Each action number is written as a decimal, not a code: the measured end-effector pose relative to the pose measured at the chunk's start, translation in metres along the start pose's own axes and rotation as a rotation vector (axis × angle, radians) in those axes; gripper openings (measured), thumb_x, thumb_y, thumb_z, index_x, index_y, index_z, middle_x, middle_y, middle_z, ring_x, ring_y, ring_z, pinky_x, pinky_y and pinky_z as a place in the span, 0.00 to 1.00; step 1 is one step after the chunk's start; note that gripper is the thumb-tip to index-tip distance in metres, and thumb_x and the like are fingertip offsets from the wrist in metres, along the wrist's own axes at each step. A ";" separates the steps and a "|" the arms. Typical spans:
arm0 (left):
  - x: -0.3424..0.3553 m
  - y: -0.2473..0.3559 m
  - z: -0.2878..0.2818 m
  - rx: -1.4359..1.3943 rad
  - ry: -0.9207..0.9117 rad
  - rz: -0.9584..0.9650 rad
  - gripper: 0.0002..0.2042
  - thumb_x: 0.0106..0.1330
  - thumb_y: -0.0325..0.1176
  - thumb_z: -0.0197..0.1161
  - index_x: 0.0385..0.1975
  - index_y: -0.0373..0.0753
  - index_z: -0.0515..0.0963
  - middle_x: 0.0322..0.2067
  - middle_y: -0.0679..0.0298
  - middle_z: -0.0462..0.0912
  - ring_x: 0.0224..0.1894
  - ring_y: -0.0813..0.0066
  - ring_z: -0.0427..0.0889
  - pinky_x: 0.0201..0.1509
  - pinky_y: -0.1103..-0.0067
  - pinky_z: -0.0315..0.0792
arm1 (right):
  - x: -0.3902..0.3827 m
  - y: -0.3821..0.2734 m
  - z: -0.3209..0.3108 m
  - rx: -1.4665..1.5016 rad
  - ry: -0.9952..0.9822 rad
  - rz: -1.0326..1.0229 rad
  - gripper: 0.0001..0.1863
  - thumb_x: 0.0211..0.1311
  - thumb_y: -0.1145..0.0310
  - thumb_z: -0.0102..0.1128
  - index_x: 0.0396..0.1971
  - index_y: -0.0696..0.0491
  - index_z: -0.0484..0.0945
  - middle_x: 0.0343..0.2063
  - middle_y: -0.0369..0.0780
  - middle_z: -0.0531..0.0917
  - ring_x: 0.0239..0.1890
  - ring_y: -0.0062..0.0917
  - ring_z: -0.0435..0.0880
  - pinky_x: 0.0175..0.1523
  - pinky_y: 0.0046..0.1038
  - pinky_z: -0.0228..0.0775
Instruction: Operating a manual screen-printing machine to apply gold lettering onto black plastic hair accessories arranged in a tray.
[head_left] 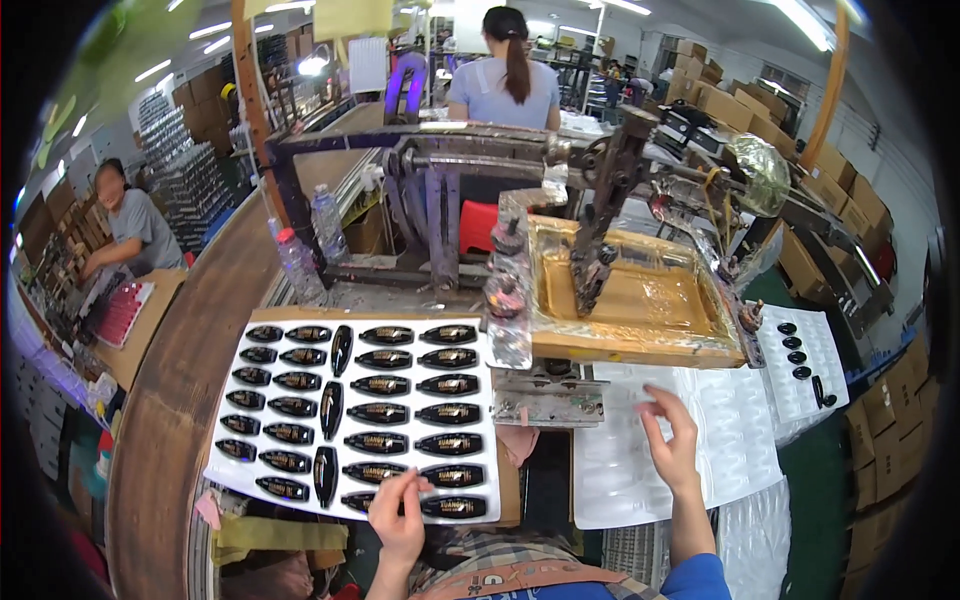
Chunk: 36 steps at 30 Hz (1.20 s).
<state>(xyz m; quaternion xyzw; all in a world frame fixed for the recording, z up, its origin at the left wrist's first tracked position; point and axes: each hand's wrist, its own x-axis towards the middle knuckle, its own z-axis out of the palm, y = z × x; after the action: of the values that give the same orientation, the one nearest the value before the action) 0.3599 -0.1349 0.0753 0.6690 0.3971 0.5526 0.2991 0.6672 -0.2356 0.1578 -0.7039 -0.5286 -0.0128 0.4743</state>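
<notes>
Several glossy black, elongated oval shells with gold print (385, 385) lie in rows in a white moulded tray (485, 375) at the left front. My left hand (398, 515) is over the tray's near edge, fingers curled together beside the lowest shells; anything between its fingertips is hidden. My right hand (672, 445) is raised above a second white moulded tray (735, 440), thumb and forefinger apart, with nothing visible between them. Just beyond it is a wooden-framed printing screen (640, 350) on a hand printing press (440, 215). Below the frame sits a metal jig (550, 405).
At the right, another white tray (825, 345) carries several black pieces. Plastic bottles (328, 222) stand left of the press. A curved brown table (165, 440) runs along the left. Co-workers sit at the left (145, 235) and ahead (505, 85). Cardboard boxes (900, 420) line the right.
</notes>
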 end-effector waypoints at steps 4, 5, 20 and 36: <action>-0.014 0.008 0.007 -0.103 -0.126 -0.138 0.05 0.58 0.20 0.46 0.27 0.32 0.71 0.19 0.61 0.76 0.20 0.72 0.75 0.25 0.79 0.66 | -0.024 0.007 -0.005 0.029 0.000 0.084 0.11 0.53 0.77 0.51 0.37 0.61 0.74 0.32 0.43 0.79 0.31 0.25 0.80 0.38 0.22 0.68; -0.017 0.010 0.011 -0.183 -0.131 -0.189 0.05 0.58 0.20 0.46 0.26 0.32 0.71 0.19 0.60 0.76 0.19 0.72 0.75 0.25 0.78 0.66 | -0.028 0.008 -0.004 0.080 -0.002 0.110 0.10 0.53 0.77 0.51 0.36 0.61 0.74 0.31 0.43 0.80 0.31 0.25 0.80 0.38 0.22 0.69; 0.082 0.042 0.041 -0.012 -0.099 0.441 0.03 0.51 0.20 0.53 0.18 0.33 0.73 0.28 0.56 0.78 0.35 0.59 0.76 0.40 0.71 0.68 | -0.041 0.010 0.007 0.086 -0.022 0.123 0.07 0.53 0.78 0.51 0.32 0.60 0.76 0.27 0.44 0.80 0.29 0.28 0.80 0.37 0.23 0.69; 0.191 -0.047 0.174 -0.160 -0.306 0.476 0.13 0.60 0.32 0.50 0.42 0.35 0.69 0.39 0.58 0.75 0.40 0.64 0.73 0.48 0.75 0.66 | -0.062 0.013 -0.003 0.059 -0.030 0.169 0.08 0.53 0.78 0.50 0.32 0.61 0.76 0.27 0.45 0.79 0.29 0.29 0.79 0.36 0.24 0.69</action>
<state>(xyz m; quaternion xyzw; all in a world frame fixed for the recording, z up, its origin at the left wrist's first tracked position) 0.5345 0.0599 0.0949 0.7933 0.1344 0.5293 0.2691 0.6509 -0.2828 0.1190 -0.7320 -0.4743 0.0534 0.4862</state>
